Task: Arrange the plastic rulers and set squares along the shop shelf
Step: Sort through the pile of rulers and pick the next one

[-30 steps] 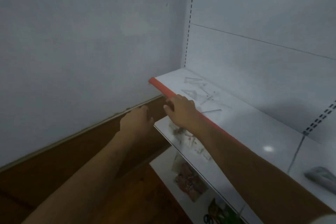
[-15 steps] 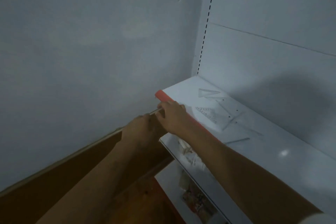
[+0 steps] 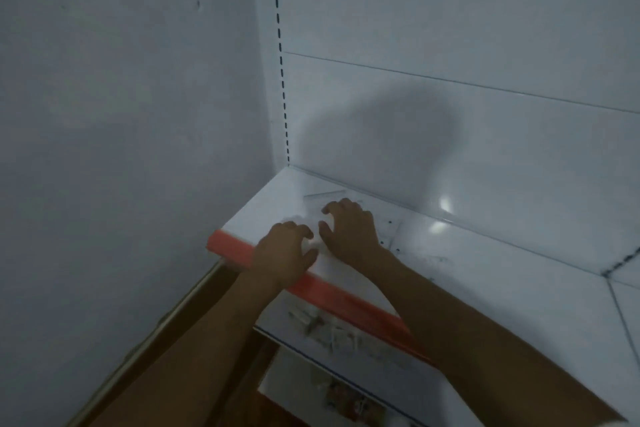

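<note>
Grey wall (image 3: 121,114) fills the view to the left of the shop shelf (image 3: 485,274); white back panel (image 3: 450,28) with a slotted upright (image 3: 282,80) rises behind the shelf's far edge. Shelf top white and glossy, with an orange front strip (image 3: 346,298) along its near edge. Lower shelf (image 3: 346,340) beneath it carries small blurred goods, not identifiable.

Both forearms reach in over the orange strip. Left hand (image 3: 285,253) lies just past the strip near the shelf's left end, fingers curled down onto the surface; cannot tell whether it holds anything. Right hand (image 3: 349,229), just beside it and deeper on the shelf, has fingers bent, tips pressing on a clear set square (image 3: 388,232); grip unclear. A clear ruler (image 3: 325,194) lies flat just beyond the right fingertips, toward the back panel.
</note>
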Motion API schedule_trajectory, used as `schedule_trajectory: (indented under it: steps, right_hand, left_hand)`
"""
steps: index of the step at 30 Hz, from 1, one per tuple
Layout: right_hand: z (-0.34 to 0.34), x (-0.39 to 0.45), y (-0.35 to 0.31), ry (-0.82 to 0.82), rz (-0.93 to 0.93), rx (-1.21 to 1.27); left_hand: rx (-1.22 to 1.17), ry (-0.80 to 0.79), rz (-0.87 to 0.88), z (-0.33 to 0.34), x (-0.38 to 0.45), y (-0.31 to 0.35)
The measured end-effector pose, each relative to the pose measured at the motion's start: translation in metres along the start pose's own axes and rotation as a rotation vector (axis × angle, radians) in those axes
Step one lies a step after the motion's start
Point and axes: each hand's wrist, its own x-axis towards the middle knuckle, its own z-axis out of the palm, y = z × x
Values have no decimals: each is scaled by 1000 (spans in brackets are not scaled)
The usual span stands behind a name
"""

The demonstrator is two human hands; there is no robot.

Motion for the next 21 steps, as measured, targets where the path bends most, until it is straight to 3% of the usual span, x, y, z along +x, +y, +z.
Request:
schedule_trajectory:
  steps: [6,11,16,19,21]
  right_hand:
    - [-7,-22,44,74,314,-79]
    - [-6,-62,55,167,540,-127]
    - [-6,-91,58,142,677,-151]
    - [-3,-97,58,45,668,-153]
    - [3,-102,57,64,659,-159]
  left_hand:
    - [81,-153,220,18,38,12]
    - [204,-119,297,34,46,10]
    - [105,-222,274,33,50,21]
    - [70,-298,214,30,57,27]
    - [54,-359,169,27,63,28]
